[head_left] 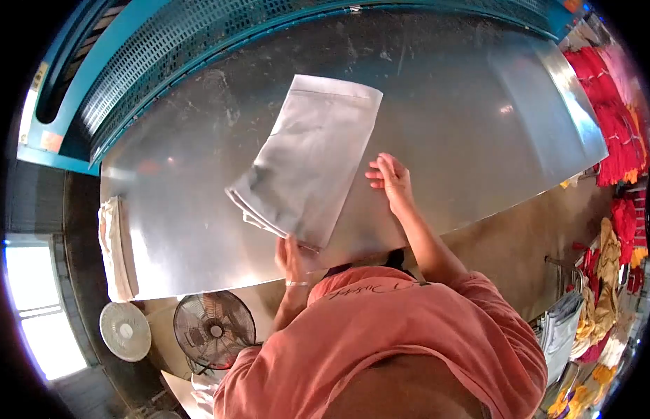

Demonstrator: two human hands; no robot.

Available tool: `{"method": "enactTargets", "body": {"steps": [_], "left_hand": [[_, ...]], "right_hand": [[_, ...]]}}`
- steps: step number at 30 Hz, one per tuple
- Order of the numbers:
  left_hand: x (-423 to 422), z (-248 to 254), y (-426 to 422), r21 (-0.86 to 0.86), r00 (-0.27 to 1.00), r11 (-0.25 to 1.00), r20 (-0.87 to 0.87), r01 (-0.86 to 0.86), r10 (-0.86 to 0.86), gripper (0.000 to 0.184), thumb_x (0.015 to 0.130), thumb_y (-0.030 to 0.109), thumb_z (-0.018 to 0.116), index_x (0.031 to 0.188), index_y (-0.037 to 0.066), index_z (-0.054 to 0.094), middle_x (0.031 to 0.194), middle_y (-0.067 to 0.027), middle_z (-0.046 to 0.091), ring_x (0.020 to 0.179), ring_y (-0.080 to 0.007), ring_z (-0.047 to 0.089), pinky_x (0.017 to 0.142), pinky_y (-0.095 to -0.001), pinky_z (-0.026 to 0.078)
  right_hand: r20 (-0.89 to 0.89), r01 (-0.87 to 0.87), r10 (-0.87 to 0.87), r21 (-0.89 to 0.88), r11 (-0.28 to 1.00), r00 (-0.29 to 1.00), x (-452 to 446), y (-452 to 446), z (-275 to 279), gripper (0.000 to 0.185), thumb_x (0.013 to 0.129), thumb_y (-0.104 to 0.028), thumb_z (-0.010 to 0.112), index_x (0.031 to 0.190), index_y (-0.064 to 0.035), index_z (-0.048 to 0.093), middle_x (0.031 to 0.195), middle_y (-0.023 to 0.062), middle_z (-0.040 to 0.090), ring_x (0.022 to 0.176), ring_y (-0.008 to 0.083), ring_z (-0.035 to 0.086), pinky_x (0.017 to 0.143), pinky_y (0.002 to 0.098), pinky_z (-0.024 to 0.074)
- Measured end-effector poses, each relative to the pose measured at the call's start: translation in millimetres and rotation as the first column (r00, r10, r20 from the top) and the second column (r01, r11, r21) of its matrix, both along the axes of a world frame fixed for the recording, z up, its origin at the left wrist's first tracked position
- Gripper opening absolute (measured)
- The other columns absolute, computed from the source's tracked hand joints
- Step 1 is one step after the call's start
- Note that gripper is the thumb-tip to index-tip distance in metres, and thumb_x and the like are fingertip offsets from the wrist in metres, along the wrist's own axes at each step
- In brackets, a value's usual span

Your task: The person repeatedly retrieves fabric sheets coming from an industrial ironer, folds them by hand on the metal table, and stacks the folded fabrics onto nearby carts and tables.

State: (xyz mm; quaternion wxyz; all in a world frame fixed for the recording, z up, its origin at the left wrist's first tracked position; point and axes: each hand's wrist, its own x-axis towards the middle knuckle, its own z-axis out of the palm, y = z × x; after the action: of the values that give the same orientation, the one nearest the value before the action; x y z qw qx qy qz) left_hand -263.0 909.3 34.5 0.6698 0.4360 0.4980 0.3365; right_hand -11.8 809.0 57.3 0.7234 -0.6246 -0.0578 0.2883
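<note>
A folded piece of light grey cloth (314,146) lies slanted on the metal table. A hem or seam runs across its far end, and several layers show at its near left corner. My left hand (289,261) pinches the near edge of the cloth, its thumb on top and its other fingers mostly hidden. Beside the right edge of the cloth, my right hand (393,183) hovers apart from it, fingers loosely bent and separated, with nothing seen in them.
Around me spreads a wide shiny metal table (464,140), bordered at the back by a teal machine with a perforated panel (178,49). Cream cloth (115,248) hangs over the left end. Two fans (215,330) stand below left. Red bundles (608,112) hang at right.
</note>
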Motion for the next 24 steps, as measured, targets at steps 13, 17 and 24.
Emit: {"method": "enactTargets", "body": {"steps": [13,17,24], "left_hand": [[17.9,-57.3,90.9,0.235,0.762,0.726,-0.148,0.646,-0.630,0.029,0.080,0.014,0.063,0.103,-0.004,0.059,0.107,-0.0104,0.058,0.096,-0.0194,0.054,0.086,-0.0312,0.044],[53.6,56.3,34.0,0.020,0.672,0.675,-0.115,0.738,-0.731,0.043,0.077,0.008,0.064,0.115,-0.006,0.049,0.114,-0.0124,0.054,0.101,-0.0216,0.052,0.089,-0.0328,0.042],[89.9,150.0,-102.3,0.016,0.077,0.077,-0.055,0.997,-0.995,0.049,0.073,0.010,0.065,0.117,-0.002,0.048,0.110,-0.0099,0.054,0.097,-0.0199,0.051,0.086,-0.0311,0.040]], "right_hand": [[-0.093,0.149,-0.143,0.066,0.987,0.985,-23.9,11.1,-4.5,0.028,0.079,-0.028,0.063,0.078,-0.0004,0.060,0.059,0.0028,0.054,0.041,0.0100,0.047,0.037,0.0243,0.0373],[-0.291,0.462,-0.416,0.114,0.879,0.862,-80.6,-77.7,-6.9,0.023,0.083,-0.027,0.059,0.081,-0.0045,0.059,0.060,-0.0003,0.051,0.044,0.0096,0.046,0.037,0.0234,0.0332],[-0.290,0.861,-0.825,-0.007,0.508,0.484,-189.6,-259.8,-1.6,0.023,0.084,-0.024,0.057,0.088,-0.0018,0.060,0.071,0.0022,0.058,0.056,0.0128,0.053,0.045,0.0272,0.0412]]}}
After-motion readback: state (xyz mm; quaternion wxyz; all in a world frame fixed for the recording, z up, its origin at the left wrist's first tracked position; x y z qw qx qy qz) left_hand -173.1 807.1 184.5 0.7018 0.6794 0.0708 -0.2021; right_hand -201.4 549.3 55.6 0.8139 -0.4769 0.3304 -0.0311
